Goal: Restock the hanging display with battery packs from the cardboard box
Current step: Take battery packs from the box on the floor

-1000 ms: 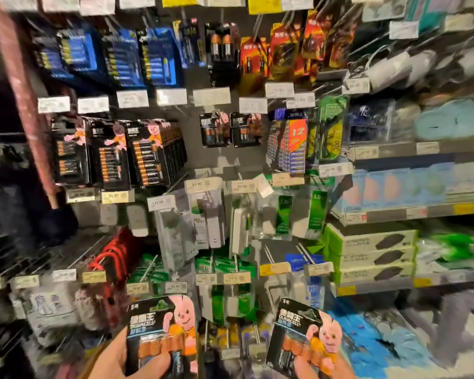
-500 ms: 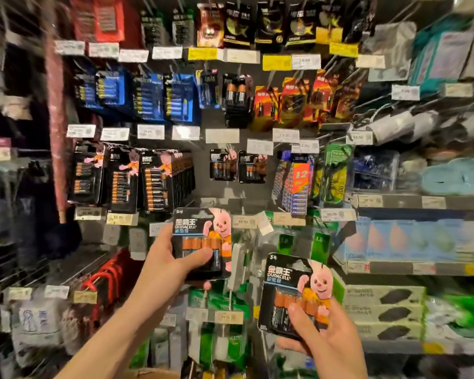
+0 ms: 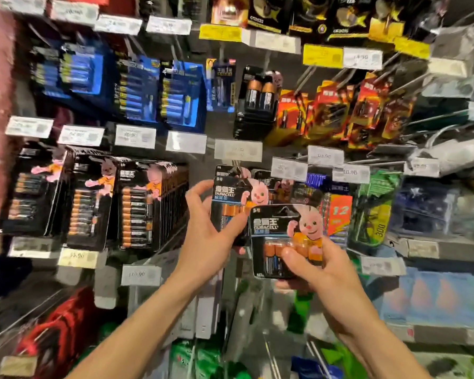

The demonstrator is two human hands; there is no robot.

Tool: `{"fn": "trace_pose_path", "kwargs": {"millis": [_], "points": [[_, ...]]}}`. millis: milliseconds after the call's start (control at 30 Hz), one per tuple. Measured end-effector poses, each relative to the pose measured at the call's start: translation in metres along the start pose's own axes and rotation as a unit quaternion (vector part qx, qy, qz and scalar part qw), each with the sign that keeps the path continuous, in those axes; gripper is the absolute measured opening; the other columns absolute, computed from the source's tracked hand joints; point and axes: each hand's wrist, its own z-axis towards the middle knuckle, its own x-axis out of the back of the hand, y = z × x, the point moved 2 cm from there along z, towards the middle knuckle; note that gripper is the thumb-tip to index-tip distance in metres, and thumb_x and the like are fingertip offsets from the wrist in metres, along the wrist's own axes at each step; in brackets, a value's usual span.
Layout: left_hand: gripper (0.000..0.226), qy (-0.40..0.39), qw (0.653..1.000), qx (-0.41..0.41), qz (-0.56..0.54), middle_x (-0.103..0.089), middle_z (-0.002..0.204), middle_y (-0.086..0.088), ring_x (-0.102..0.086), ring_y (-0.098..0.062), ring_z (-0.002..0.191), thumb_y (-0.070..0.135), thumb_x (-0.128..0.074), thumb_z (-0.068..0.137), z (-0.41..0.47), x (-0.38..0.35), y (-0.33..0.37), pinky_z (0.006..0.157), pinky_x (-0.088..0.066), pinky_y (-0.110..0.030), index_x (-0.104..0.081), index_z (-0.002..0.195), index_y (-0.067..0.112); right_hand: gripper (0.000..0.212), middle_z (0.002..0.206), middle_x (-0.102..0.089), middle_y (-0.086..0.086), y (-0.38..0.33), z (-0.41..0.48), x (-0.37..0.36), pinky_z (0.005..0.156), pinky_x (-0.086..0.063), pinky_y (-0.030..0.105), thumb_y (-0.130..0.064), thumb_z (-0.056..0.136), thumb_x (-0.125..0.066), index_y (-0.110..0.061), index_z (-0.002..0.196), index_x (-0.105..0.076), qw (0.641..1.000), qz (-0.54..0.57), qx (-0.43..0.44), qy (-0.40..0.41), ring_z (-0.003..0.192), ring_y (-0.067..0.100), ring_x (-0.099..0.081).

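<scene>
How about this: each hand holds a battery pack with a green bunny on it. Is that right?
Not quite: the bunnies are pink, not green. The head view shows the left hand holding the upper battery pack and the right hand holding the lower battery pack, each with a pink bunny.

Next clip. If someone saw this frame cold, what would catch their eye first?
Two bare hands at centre each grip a black Duracell card with a pink bunny. The left hand holds the first pack up at the hanging row, and the right hand holds the second pack lower, overlapping its corner. Around them, blue packs hang upper left and orange-red packs upper right.
</scene>
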Motion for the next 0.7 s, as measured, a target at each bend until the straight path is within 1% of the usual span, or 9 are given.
{"fn": "trace_pose_path", "kwargs": {"millis": [67,133,200,233,333,433,500,567,700], "points": [[0.065,-0.001,1.000,-0.010,-0.011,-0.070,0.117,0.005,-0.070,-0.008,0.103,0.010,-0.073,0.092,0.022,-0.001,-0.009,0.090,-0.056,-0.032,-0.029,0.136,0.028,0.021,0.087,-0.079,-0.005,0.006,0.026,-0.007,0.061,-0.059,0.020,-0.007,0.089,-0.069,-0.016,0.108,-0.067,1.000,0.000,-0.003,0.003,0.082,0.010,-0.075],[0.065,-0.004,1.000,-0.019,-0.019,-0.068,0.118,0.004,-0.070,-0.008,0.105,0.007,-0.073,0.092,0.041,-0.003,-0.020,0.088,-0.056,-0.027,-0.030,0.135,0.027,0.022,0.098,-0.079,0.001,0.015,0.046,-0.015,0.071,-0.062,0.028,-0.011,0.088,-0.070,-0.016,0.110,-0.069,1.000,0.000,-0.009,-0.007,0.093,0.018,-0.075],[0.066,-0.007,0.999,-0.023,-0.024,-0.067,0.118,0.006,-0.069,-0.007,0.106,0.008,-0.075,0.090,0.056,-0.004,-0.030,0.086,-0.054,-0.022,-0.030,0.135,0.028,0.022,0.100,-0.079,0.005,0.023,0.062,-0.021,0.065,-0.061,0.028,-0.007,0.090,-0.069,-0.014,0.111,-0.069,1.000,0.019,-0.023,-0.007,0.093,0.021,-0.075],[0.067,-0.006,0.999,-0.022,-0.027,-0.067,0.118,0.006,-0.070,-0.007,0.105,0.009,-0.076,0.090,0.062,-0.004,-0.035,0.086,-0.055,-0.022,-0.030,0.135,0.028,0.022,0.100,-0.079,0.006,0.027,0.068,-0.023,0.063,-0.062,0.029,-0.005,0.090,-0.069,-0.013,0.110,-0.069,0.999,0.027,-0.029,-0.005,0.092,0.021,-0.076],[0.067,-0.001,0.999,-0.017,-0.035,-0.068,0.116,0.008,-0.070,-0.008,0.105,0.012,-0.077,0.090,0.075,-0.005,-0.050,0.088,-0.057,-0.030,-0.030,0.134,0.031,0.021,0.100,-0.079,0.008,0.036,0.083,-0.026,0.067,-0.065,0.041,-0.006,0.089,-0.070,-0.011,0.109,-0.070,0.998,0.048,-0.043,-0.005,0.093,0.025,-0.076],[0.067,0.003,1.000,-0.015,-0.026,-0.069,0.113,0.015,-0.070,-0.007,0.106,0.013,-0.077,0.089,0.083,-0.006,-0.060,0.088,-0.056,-0.028,-0.030,0.134,0.032,0.026,0.101,-0.078,0.010,0.044,0.095,-0.026,0.064,-0.065,0.039,-0.013,0.082,-0.074,-0.010,0.108,-0.071,0.996,0.069,-0.046,-0.010,0.092,0.028,-0.076],[0.068,0.008,1.000,-0.010,-0.023,-0.069,0.115,0.010,-0.070,-0.007,0.106,0.012,-0.077,0.089,0.087,-0.007,-0.063,0.089,-0.058,-0.031,-0.030,0.136,0.029,0.029,0.100,-0.078,0.011,0.049,0.101,-0.025,0.063,-0.065,0.038,-0.015,0.078,-0.074,-0.009,0.107,-0.071,0.996,0.081,-0.046,-0.012,0.093,0.032,-0.075],[0.069,0.012,1.000,-0.005,-0.019,-0.068,0.118,0.006,-0.070,-0.007,0.106,0.011,-0.077,0.089,0.090,-0.009,-0.065,0.090,-0.059,-0.033,-0.030,0.137,0.028,0.026,0.100,-0.078,0.011,0.053,0.105,-0.023,0.064,-0.065,0.038,-0.012,0.082,-0.073,-0.009,0.108,-0.071,0.995,0.085,-0.046,-0.012,0.094,0.034,-0.075],[0.069,0.027,1.000,0.005,-0.006,-0.069,0.115,0.008,-0.070,-0.004,0.103,0.015,-0.077,0.090,0.098,-0.016,-0.069,0.093,-0.057,-0.035,-0.030,0.139,0.026,0.024,0.103,-0.078,0.011,0.057,0.111,-0.020,0.063,-0.064,0.038,-0.008,0.087,-0.070,-0.007,0.112,-0.070,0.995,0.089,-0.039,-0.022,0.095,0.033,-0.075]]}}
